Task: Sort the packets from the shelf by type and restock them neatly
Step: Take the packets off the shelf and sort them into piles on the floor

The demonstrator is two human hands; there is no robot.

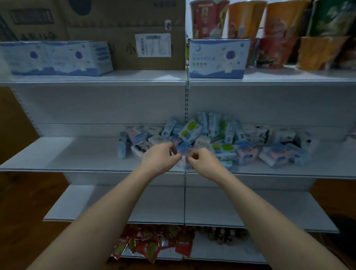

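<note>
Left hand (pixel 160 158): mine, fingers curled, pinching the left edge of a small blue packet (pixel 183 149).
Right hand (pixel 200 161): mine, fingers curled, pinching the same packet from its right side.
Held packet: between both hands, at the front of the pile.
Pile of packets (pixel 224 141): jumbled blue, white, pink and green-marked packs, middle shelf (pixel 62 158).
Top shelf: blue boxes (pixel 55 58), cardboard carton (pixel 125 25), cup noodles (pixel 247 19).
Bottom shelf: red sachets (pixel 149 246).
</note>
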